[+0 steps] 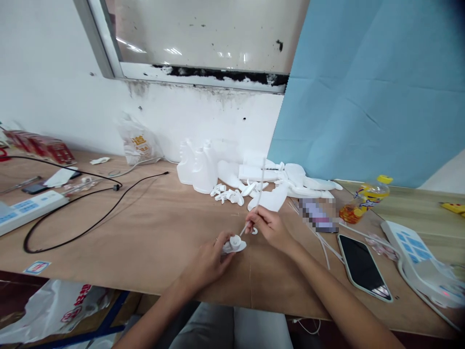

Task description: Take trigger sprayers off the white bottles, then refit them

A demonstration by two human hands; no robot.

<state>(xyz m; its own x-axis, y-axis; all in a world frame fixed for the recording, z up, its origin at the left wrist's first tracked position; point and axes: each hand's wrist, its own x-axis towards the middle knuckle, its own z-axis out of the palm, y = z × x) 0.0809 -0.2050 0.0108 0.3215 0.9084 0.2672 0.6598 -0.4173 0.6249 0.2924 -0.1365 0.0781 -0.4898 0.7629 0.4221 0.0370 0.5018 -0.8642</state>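
My left hand (211,257) is closed around a white plastic spray head (235,246), low over the table's front half, with its round opening facing up. In my right hand (271,229) a thin white plastic tube (260,182) is pinched between the fingers and slants upward past them. The tube's lower end points at the opening of the spray head; whether it touches I cannot tell. Just beside the right fingers lies a small white ring (255,231). Farther back are several loose white trigger parts (228,194) and white translucent plastic bottles (204,170).
Flattened white bottles (271,196) pile against the wall. On the right are a phone (364,267), a drink bottle (365,199), loose tubes (324,249) and a power strip (414,252). Leftward, a black cable (98,224) loops near another power strip (32,208).
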